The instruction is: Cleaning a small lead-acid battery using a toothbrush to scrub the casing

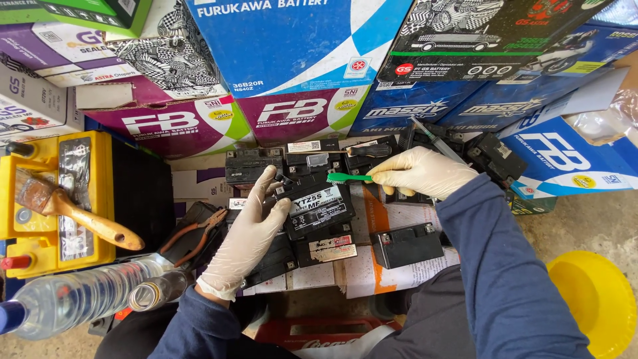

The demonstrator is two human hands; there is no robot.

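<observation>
White-gloved left hand (249, 229) clamps the small black motorcycle battery (318, 209), tilting it steady, so the right hand (419, 171), pinched on a green toothbrush (347, 177), reaches its far edge.

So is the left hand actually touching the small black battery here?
Touching. The head view shows the gloved left hand gripping the small black battery, fingers wrapped over its left edge, while the right hand holds a green toothbrush.

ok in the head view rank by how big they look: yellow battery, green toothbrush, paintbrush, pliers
1. yellow battery
2. paintbrush
3. pliers, shorter than the paintbrush, though partly hidden
4. green toothbrush, partly hidden in the right hand
</observation>
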